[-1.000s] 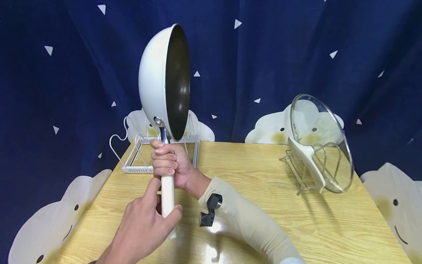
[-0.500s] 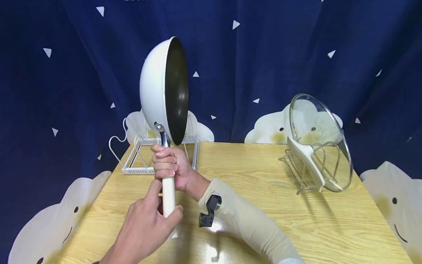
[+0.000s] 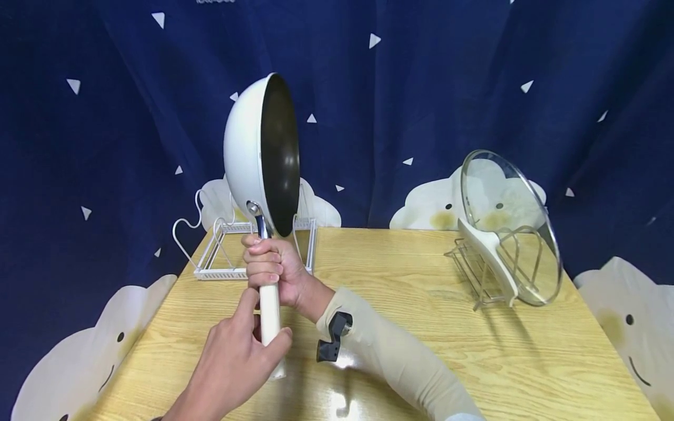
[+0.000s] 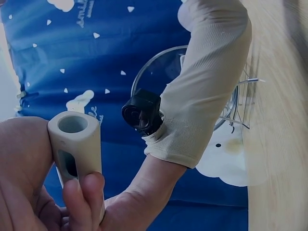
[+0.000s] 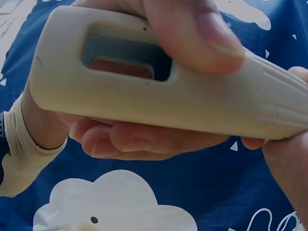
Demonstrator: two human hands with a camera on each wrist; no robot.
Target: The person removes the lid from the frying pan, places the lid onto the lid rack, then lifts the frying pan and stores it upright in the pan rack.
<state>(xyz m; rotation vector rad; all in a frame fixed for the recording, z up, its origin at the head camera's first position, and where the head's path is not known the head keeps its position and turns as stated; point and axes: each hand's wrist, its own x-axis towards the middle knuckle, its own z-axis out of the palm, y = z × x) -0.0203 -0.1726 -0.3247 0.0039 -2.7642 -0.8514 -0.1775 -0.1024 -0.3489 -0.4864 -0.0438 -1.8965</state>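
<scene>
A deep frying pan (image 3: 244, 140), white outside and dark inside, stands on edge with its handle pointing down toward me. My right hand (image 3: 276, 266) grips the handle just below the metal neck, fingers wrapped round it. Lower down, my left hand (image 3: 231, 356) holds the handle between thumb and fingers. The right wrist view shows the left thumb (image 5: 202, 38) on top of the handle (image 5: 202, 103) and the fingers beneath it. A hanging slot and an open hollow end show on the handle (image 4: 79, 139) in the left wrist view.
Behind the pan, a white wire rack (image 3: 218, 273) stands at the table's far left. To the right, a glass lid (image 3: 550, 245) with a white handle leans in a metal wire stand (image 3: 481, 298). A dark blue curtain (image 3: 358, 88) hangs behind the wooden table (image 3: 389, 263).
The pan's bowl has tipped forward and sunk lower in the head view. Both hands keep their hold on the handle, the right one slightly lower.
</scene>
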